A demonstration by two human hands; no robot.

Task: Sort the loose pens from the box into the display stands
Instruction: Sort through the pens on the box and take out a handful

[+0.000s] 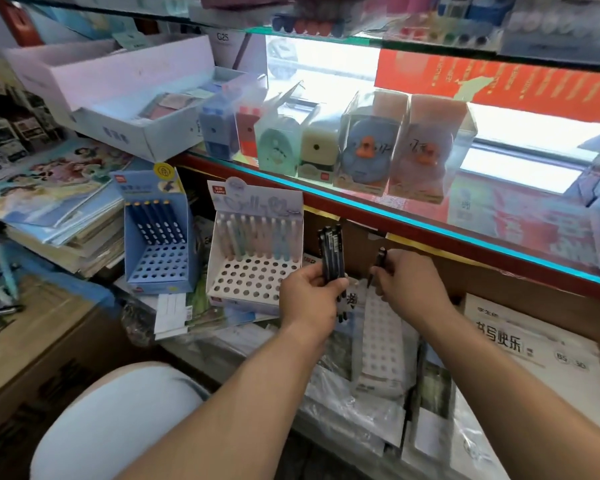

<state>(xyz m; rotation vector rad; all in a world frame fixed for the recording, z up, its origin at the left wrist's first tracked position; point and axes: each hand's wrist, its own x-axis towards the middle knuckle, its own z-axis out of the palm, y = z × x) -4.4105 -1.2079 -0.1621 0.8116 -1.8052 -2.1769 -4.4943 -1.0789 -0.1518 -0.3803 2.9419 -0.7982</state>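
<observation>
- Head view: left hand [309,289] grips dark pens [332,251], middles hidden by fingers.
- Mostly covered, lone pen [380,258] sits pinched in right hand [407,282].
- Under both hands, stand [381,344] is blurred, its top end hidden.

My left hand [309,289] and right hand [406,282] are bare, and both forearms [257,393] are uncovered as far as they show. My trouser leg [118,420] is pale, washed-out blue cloth, almost white over the knee, with darker blue streaks near its upper right edge.
</observation>
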